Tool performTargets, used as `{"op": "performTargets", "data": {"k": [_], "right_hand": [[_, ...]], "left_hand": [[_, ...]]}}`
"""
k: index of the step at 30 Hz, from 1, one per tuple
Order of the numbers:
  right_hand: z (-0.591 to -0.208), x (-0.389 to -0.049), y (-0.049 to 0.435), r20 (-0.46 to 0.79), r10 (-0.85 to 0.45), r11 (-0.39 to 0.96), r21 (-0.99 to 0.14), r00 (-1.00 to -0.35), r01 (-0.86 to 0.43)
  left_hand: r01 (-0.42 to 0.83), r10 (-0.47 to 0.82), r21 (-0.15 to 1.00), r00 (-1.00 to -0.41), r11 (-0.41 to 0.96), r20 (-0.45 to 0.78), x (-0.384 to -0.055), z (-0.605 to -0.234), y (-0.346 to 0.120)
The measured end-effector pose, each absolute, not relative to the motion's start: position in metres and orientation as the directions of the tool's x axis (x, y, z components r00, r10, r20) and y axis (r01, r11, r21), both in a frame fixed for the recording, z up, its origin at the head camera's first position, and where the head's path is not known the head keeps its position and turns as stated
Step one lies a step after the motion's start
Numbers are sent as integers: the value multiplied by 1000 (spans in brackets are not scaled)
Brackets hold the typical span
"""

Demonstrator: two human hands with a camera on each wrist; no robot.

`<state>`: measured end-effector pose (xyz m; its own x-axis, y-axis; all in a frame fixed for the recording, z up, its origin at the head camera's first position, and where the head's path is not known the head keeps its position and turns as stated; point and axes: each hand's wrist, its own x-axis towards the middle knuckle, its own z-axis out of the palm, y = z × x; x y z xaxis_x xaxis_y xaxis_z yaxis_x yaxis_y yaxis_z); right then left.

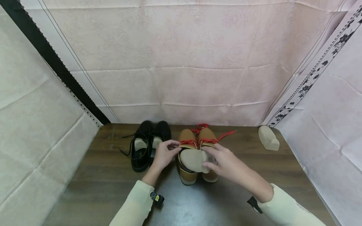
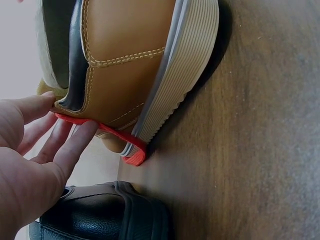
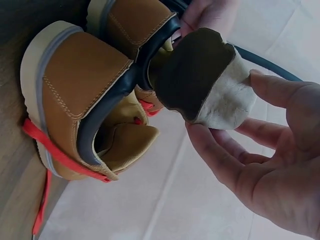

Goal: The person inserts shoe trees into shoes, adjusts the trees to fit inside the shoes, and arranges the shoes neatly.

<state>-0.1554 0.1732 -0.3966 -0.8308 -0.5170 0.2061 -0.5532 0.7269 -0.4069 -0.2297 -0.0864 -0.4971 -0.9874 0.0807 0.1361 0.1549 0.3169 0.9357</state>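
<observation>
Pale sleeves (image 1: 134,204) lie before tan lace-up shoes (image 1: 207,134). Left hand (image 1: 165,153) pinches the left shoe (image 2: 127,34) by its upper; right hand (image 1: 223,160), part-closed, grips a shoe insert (image 1: 193,160) over that opening. Insert fitting or removal seems in hand; the next move calls for a steadied collar (image 2: 76,55).

"What carries everything?"
"A brown wood-grain worktop (image 1: 99,175), across the lower half of the head frame."
"And what stands on it?"
"Left of centre, black lace-up shoes (image 1: 145,135), side by side. Just right of centre, tan lace-up shoes (image 1: 186,135) with red laces. Farther right, near the back edge, a cream toe-shaped shoe filler (image 1: 268,138)."
</observation>
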Motion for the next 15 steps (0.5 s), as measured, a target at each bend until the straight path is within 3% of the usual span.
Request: {"op": "performTargets", "data": {"k": [15], "right_hand": [[-395, -157, 158, 186, -512, 785, -296, -839, -545]], "left_hand": [[158, 79, 933, -987, 322, 140, -230, -497, -86]]}}
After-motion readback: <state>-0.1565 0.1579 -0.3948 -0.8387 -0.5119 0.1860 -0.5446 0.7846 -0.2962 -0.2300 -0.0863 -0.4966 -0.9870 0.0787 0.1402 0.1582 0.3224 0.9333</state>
